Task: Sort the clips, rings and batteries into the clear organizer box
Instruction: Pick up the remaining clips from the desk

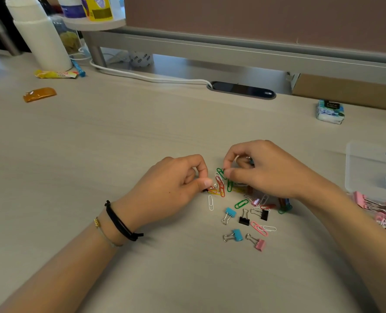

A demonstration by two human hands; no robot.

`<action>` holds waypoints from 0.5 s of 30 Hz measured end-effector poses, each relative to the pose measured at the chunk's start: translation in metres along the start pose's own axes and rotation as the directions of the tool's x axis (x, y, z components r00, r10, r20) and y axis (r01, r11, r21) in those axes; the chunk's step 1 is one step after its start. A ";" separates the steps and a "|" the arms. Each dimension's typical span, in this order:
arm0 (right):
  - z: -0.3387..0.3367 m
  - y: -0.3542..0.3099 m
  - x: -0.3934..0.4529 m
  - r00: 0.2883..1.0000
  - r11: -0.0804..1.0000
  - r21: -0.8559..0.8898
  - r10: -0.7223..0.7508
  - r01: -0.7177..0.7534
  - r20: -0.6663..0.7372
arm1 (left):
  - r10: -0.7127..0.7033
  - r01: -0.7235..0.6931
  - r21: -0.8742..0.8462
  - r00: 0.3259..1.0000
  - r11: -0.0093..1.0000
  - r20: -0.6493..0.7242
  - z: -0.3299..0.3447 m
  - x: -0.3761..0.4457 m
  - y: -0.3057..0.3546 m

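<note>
Pinching paper clips, both hands; binder clips nearby.

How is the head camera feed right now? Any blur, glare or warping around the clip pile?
Head view: soft, even light, faint shadows under both hands, no glare on the table. The clip pile is fairly sharp; the clear organizer box at the right edge is hazy and cropped. Wide-angle bending shows in the partition rail.

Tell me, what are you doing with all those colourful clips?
A person is sorting a pile of clips on the desk. Both hands are picking at the paper clips: the left hand pinches one at the pile's edge, the right hand pinches a green one. The clear box on the right already holds some pink clips.
</note>
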State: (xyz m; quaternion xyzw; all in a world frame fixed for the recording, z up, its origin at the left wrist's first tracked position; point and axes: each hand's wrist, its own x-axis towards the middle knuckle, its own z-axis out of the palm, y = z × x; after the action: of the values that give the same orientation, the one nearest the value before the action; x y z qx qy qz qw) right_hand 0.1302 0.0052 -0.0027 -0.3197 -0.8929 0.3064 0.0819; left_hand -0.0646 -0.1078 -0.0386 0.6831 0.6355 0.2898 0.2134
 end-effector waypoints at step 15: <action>0.004 0.000 0.006 0.961 0.435 0.859 0.163 -0.271 0.221 | -0.027 0.024 0.090 0.999 0.996 0.032 -0.007 -0.001 -0.002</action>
State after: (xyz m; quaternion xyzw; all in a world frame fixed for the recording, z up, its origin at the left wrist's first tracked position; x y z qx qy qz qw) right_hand 0.1242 0.0068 -0.0059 -0.3267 -0.5601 0.7468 0.1479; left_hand -0.0707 -0.1091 -0.0352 0.6887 0.6528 0.2468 0.1966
